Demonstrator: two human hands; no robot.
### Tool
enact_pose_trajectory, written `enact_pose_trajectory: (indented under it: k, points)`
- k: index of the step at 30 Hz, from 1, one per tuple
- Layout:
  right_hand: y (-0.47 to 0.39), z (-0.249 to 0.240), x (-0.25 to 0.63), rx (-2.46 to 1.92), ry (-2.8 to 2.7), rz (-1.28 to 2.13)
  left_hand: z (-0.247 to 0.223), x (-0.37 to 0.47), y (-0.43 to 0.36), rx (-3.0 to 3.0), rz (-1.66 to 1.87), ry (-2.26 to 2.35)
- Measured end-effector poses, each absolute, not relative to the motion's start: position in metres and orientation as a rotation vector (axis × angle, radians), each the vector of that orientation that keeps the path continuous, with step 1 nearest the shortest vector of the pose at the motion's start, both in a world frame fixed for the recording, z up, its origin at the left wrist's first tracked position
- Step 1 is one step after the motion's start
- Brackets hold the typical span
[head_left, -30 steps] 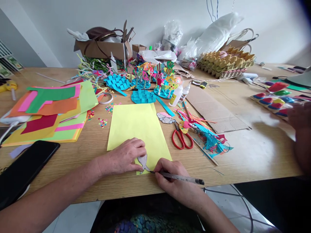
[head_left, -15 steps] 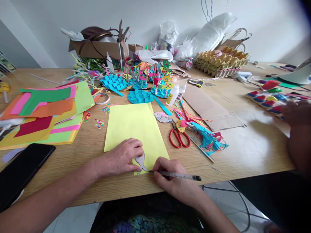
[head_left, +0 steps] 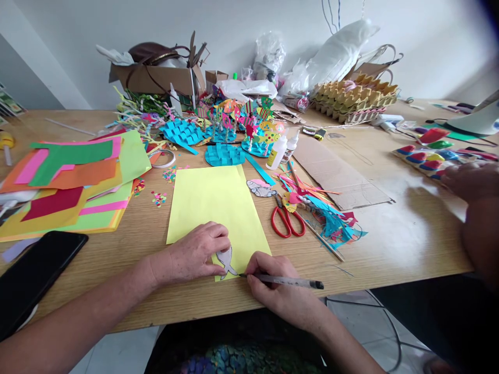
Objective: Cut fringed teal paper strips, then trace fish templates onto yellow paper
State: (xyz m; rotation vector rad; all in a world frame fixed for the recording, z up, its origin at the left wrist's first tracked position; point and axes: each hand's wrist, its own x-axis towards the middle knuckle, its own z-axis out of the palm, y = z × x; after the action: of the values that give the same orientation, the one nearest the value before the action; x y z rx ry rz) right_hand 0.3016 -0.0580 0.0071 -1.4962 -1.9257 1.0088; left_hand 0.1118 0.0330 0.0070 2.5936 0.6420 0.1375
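A sheet of yellow paper (head_left: 212,200) lies in front of me on the wooden table. Near its lower edge is a grey fish cutout (head_left: 224,257) with a dark outline, its tail pointing toward me. With curled fingers, my left hand (head_left: 197,252) presses this cutout against the sheet and covers part of it. My right hand (head_left: 278,283) grips a black-capped pen (head_left: 292,281), its tip touching down beside the fish's tail. Right of the sheet lie red-handled scissors (head_left: 287,221) and another fish cutout (head_left: 260,188).
Coloured paper sheets (head_left: 78,182) and a black phone (head_left: 42,275) occupy the left. Beyond the sheet stand glue bottles (head_left: 277,152) and blue woven paper pieces (head_left: 224,155). Paper scraps (head_left: 331,218), cardboard (head_left: 343,176) and another person's hand (head_left: 470,179) are to the right.
The other person's hand at the right has shifted slightly left. My two hands, the pen and the fish cutout look nearly unmoved.
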Motion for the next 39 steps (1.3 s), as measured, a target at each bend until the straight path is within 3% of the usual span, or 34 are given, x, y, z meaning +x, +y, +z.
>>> enact_pose_trajectory:
  k: [39]
  points:
    - [-0.045,0.010,0.292,-1.483,-1.909,1.023,0.002,0.110,0.034,2.611,0.157,0.612]
